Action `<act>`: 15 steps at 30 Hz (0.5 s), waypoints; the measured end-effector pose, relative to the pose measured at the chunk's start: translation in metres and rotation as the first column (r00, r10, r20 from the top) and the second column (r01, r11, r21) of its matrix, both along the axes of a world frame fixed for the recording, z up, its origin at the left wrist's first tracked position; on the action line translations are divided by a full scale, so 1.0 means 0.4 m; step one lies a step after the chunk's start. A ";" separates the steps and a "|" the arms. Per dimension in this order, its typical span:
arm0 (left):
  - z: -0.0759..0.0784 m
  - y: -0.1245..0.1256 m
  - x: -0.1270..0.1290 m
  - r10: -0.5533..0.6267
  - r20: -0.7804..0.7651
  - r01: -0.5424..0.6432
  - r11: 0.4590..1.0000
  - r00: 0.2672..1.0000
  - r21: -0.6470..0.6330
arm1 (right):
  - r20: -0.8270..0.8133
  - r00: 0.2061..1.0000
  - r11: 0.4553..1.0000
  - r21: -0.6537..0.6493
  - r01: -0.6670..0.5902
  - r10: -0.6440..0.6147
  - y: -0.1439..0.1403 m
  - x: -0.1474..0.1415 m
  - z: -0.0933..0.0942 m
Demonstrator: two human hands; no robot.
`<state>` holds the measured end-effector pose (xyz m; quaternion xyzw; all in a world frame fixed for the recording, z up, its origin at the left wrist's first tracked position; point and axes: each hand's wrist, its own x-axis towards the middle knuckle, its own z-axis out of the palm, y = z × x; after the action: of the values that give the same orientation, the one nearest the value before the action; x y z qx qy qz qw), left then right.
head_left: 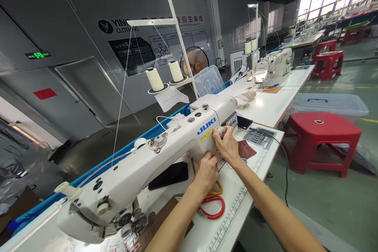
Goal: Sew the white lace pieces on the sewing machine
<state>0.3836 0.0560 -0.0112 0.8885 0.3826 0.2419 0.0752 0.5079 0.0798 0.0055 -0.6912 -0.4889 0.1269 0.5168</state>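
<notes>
A white sewing machine (183,126) with blue lettering stretches diagonally across the table. My right hand (228,145) has its fingers closed around the round dial (220,130) on the machine's upright part. Just below, my left hand (207,170) is closed at the machine's pillar; its fingertips hide whatever they hold. Scissors with a red handle loop (217,215) and a yellow one lie under and beside my left wrist. A dark phone (169,175) rests beneath the machine arm. A brown-red fabric piece (245,149) is to the right of my right hand.
Thread cones (155,79) stand on a stand behind the machine. A second phone (244,122) and a grey tool tray (260,138) lie at the right end of the table. A black cable (286,165) hangs over the edge near a red stool (323,126). Another sewing machine (274,64) stands beyond.
</notes>
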 end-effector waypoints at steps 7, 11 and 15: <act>-0.005 0.001 0.003 0.016 0.018 -0.017 1.000 1.000 0.014 | -0.022 1.000 0.999 0.031 -0.007 0.008 -0.002 -0.001 -0.007; -0.010 0.002 0.000 0.009 0.012 -0.009 1.000 1.000 0.006 | -0.015 0.998 0.998 0.032 0.057 -0.056 0.015 -0.012 -0.003; -0.013 0.003 -0.003 0.018 -0.008 -0.018 1.000 1.000 0.008 | 0.007 0.992 0.992 0.018 0.124 -0.124 0.030 -0.026 0.001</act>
<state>0.3822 0.0573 -0.0166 0.8863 0.3899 0.2404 0.0676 0.4974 0.0917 0.0061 -0.7162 -0.4482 0.0876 0.5278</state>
